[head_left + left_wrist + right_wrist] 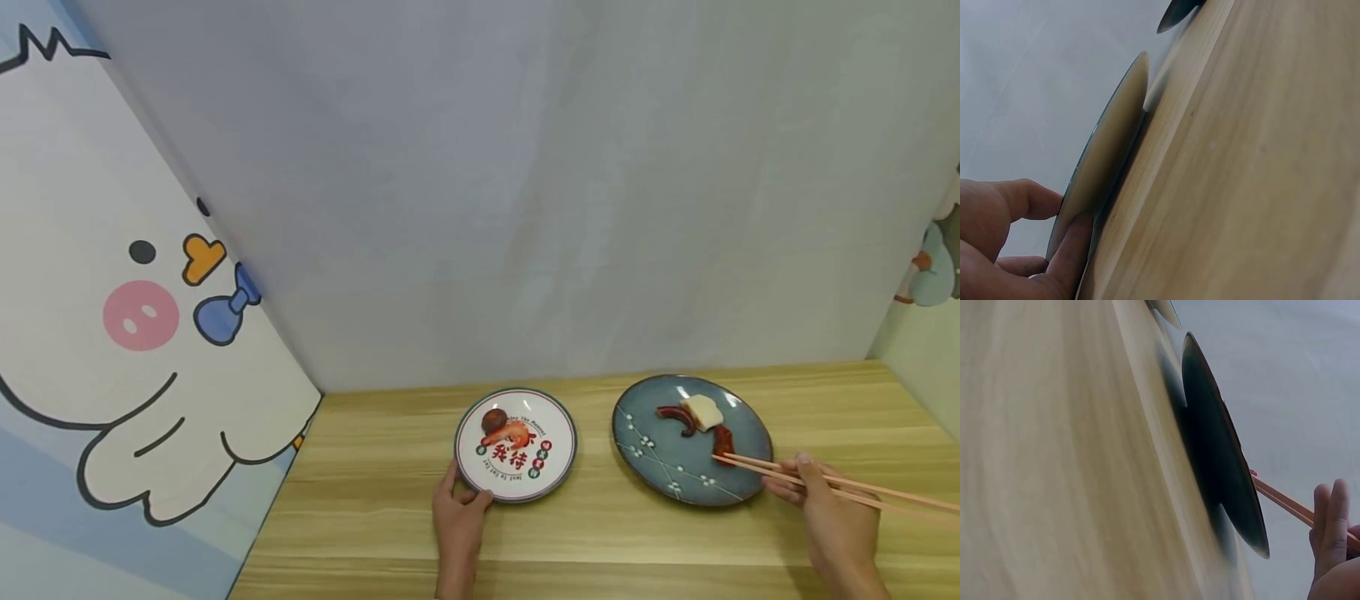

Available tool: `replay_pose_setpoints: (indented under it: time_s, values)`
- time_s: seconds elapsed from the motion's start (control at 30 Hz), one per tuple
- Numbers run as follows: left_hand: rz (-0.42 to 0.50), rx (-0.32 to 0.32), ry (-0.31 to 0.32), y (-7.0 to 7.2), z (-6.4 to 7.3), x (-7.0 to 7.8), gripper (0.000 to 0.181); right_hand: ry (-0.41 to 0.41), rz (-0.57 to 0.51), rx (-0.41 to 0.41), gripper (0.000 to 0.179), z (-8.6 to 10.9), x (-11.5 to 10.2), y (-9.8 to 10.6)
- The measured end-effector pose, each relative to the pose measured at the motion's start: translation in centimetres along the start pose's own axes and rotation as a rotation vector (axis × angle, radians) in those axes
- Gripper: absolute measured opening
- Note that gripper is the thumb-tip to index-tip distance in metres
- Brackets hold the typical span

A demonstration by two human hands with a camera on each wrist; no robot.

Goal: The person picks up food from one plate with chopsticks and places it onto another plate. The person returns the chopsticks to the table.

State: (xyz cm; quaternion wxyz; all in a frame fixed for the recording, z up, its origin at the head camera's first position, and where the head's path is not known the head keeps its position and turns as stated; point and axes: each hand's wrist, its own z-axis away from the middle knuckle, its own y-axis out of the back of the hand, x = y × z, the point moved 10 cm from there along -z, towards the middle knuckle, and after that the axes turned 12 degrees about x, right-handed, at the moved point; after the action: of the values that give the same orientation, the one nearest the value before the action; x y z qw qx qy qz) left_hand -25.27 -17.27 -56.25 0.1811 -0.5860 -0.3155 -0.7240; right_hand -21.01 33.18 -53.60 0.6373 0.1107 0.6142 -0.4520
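Observation:
My left hand (459,518) grips the near-left rim of a small white plate (480,475) with red lettering. In the left wrist view its fingers (1075,247) reach beneath the rim. On that plate lie a shrimp (512,434) and a round brown piece (494,419). My right hand (836,508) holds a pair of chopsticks (843,483) over the right side of a blue plate (652,467) with white blossoms. The chopstick tips are at a dark red-brown piece of food (723,446); whether they pinch it I cannot tell. Beside it lie a curved dark red piece (678,417) and a pale white piece (703,412).
Both plates stand on a wooden table (360,500), the white one left of the blue one. A pale curtain-like backdrop (487,208) rises behind the table's far edge. A panel with a cartoon figure (90,375) stands along the left side.

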Motion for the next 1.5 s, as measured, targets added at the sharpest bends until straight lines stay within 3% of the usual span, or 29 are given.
replay_pose_setpoints:
  time_s: [0.37,0.7,0.9,1.5]
  values:
    - [0.057,-0.005,-0.048,0.06,-0.17,0.7,0.084,-0.033,0.038,0.021,0.035,-0.48,0.36,0.03]
    - [0.039,0.001,-0.041,0.09,-0.28,0.59,0.083,0.0,0.083,0.002,0.033,-0.77,0.42,0.23]
    - [0.027,0.003,-0.036,0.25,-0.13,0.45,0.083,-0.026,0.11,0.004,0.034,-0.74,0.84,0.56]
    - [0.047,-0.006,-0.013,0.11,0.12,0.08,0.082,-0.012,0.074,-0.072,0.034,-0.32,0.62,0.61]
